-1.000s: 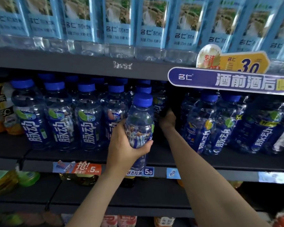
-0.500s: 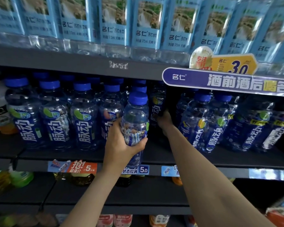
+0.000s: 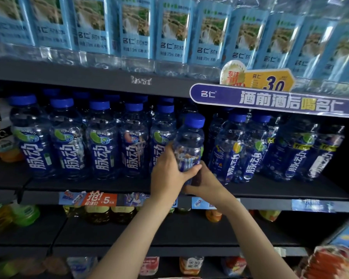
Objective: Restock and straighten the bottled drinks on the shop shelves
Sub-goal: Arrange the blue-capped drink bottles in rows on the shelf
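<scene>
On the middle shelf [image 3: 270,190], both hands, left [image 3: 167,176] and right [image 3: 207,184], grip a blue-capped drink bottle [image 3: 189,143]; next, seat it upright in the gap, label forward.

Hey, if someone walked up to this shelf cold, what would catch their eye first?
Probably the blue-capped bottle held at the front of the middle shelf, gripped by the left hand with the right hand at its base. Next, the purple banner and the yellow price tag on the upper shelf's edge at right, under a row of pale blue-labelled bottles.
</scene>
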